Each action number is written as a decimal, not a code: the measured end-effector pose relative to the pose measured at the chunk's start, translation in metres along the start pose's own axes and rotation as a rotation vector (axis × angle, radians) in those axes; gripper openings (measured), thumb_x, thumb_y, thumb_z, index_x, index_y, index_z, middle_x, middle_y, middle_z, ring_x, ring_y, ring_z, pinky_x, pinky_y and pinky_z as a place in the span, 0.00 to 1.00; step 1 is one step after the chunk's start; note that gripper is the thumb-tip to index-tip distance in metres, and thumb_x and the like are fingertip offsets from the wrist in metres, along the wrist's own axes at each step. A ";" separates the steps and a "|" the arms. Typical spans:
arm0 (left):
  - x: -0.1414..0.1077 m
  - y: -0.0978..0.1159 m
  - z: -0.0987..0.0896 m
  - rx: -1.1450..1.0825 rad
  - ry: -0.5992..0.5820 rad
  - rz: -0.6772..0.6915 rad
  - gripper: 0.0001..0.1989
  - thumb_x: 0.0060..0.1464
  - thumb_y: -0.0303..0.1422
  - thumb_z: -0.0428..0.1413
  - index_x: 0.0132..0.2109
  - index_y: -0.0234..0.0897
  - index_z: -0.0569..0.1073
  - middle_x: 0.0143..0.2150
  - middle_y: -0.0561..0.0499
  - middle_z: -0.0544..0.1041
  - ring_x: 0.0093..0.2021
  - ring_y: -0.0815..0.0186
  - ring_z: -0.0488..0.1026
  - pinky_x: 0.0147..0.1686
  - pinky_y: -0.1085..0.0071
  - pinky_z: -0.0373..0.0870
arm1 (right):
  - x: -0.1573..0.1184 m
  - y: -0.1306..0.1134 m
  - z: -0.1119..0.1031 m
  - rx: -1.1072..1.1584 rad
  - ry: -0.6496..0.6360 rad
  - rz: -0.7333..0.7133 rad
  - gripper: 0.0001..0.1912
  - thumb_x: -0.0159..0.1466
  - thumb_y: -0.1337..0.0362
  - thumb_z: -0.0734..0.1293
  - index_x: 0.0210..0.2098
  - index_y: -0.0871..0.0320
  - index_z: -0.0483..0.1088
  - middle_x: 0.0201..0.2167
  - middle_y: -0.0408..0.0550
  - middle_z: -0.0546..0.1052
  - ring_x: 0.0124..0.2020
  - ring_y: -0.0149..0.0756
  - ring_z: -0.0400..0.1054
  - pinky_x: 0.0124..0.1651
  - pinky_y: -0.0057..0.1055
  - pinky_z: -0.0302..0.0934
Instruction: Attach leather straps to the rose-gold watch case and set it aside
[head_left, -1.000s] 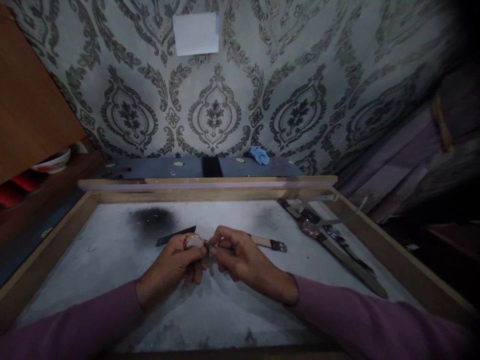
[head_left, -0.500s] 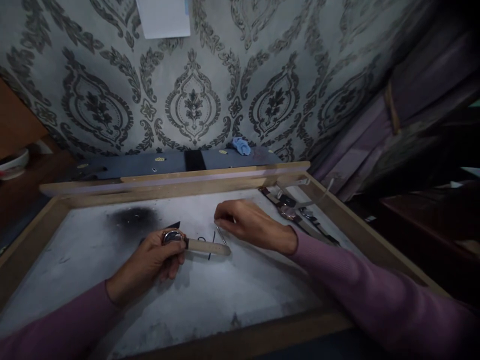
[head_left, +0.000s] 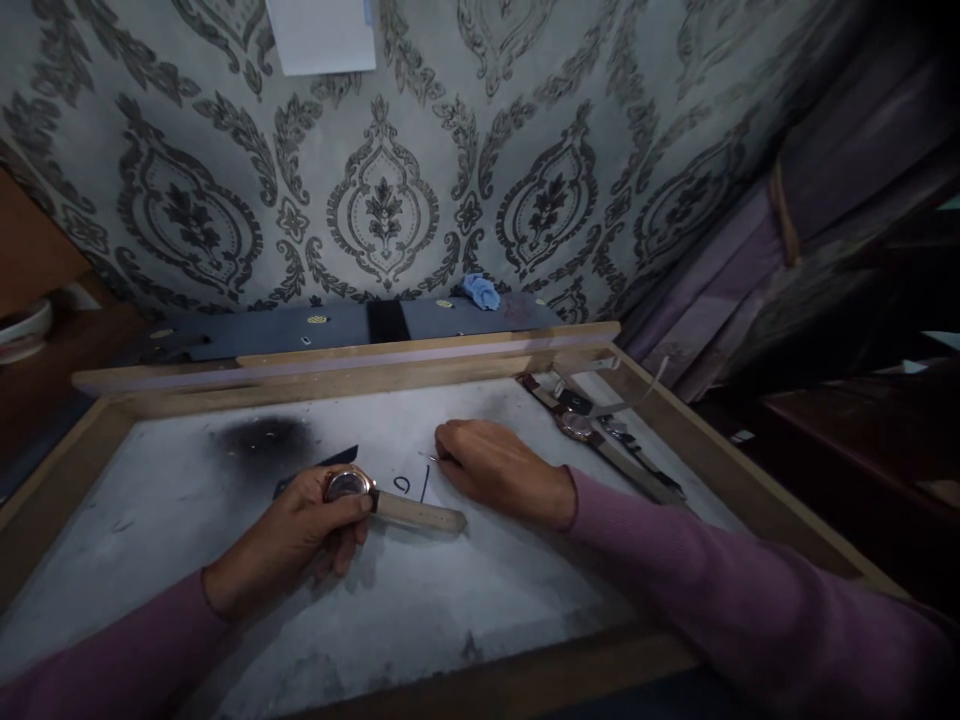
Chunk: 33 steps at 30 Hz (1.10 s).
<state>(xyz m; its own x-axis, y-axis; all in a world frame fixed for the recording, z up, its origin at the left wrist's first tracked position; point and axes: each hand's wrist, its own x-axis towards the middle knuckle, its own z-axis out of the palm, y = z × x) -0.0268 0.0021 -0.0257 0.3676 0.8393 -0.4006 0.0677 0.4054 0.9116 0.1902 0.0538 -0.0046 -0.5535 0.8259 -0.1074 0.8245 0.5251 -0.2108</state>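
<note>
My left hand is closed around a wristwatch with a gold-toned case. Its face is tilted up, and its light strap sticks out to the right above the white board. Fingers curled, my right hand pinches a slim metal tool; only its tip shows, pointing left, so its kind is unclear. Between the hands lie a small dark ring-shaped piece and a thin dark rod. A black strap-like strip lies behind the left hand, partly hidden by it.
More watches lie along the tray's right side. A raised wooden rim surrounds the white board, which has a black smudge. A blue crumpled cloth sits behind the rim, before the patterned wall.
The metal tool in my right hand has swung from pointing down toward the board to pointing left. The watch's strap end has dipped slightly. My left hand keeps its hold.
</note>
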 end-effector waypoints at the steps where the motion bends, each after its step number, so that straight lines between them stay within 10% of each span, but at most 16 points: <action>1: 0.000 0.000 0.000 0.001 0.000 0.000 0.17 0.46 0.43 0.61 0.23 0.36 0.66 0.12 0.59 0.64 0.10 0.77 0.58 0.09 0.82 0.51 | 0.000 0.000 0.002 0.004 0.006 0.000 0.06 0.61 0.74 0.61 0.30 0.62 0.69 0.31 0.52 0.75 0.28 0.32 0.60 0.29 0.31 0.42; 6: 0.000 0.003 0.000 -0.003 -0.004 0.001 0.15 0.48 0.41 0.59 0.24 0.35 0.66 0.12 0.58 0.66 0.10 0.78 0.56 0.09 0.83 0.51 | -0.001 0.000 -0.003 0.091 0.056 -0.018 0.05 0.60 0.74 0.62 0.30 0.62 0.68 0.26 0.46 0.72 0.26 0.29 0.59 0.29 0.29 0.45; 15: 0.001 0.005 0.001 -0.023 -0.019 0.017 0.14 0.47 0.40 0.59 0.24 0.36 0.66 0.12 0.58 0.66 0.09 0.77 0.57 0.09 0.82 0.51 | -0.005 -0.012 -0.007 0.952 -0.087 -0.147 0.07 0.63 0.65 0.62 0.37 0.62 0.68 0.22 0.38 0.62 0.23 0.27 0.55 0.24 0.24 0.50; 33: 0.004 -0.005 0.001 -0.038 -0.012 0.036 0.11 0.50 0.36 0.56 0.24 0.36 0.67 0.14 0.57 0.68 0.10 0.76 0.61 0.10 0.80 0.54 | -0.010 -0.024 0.007 0.667 0.066 -0.234 0.11 0.67 0.65 0.58 0.41 0.60 0.70 0.27 0.43 0.72 0.27 0.30 0.62 0.31 0.27 0.55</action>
<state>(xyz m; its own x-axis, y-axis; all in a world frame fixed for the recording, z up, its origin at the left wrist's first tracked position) -0.0247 0.0032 -0.0315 0.3803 0.8491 -0.3665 0.0194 0.3889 0.9211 0.1752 0.0317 -0.0053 -0.6820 0.7282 0.0680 0.4249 0.4702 -0.7735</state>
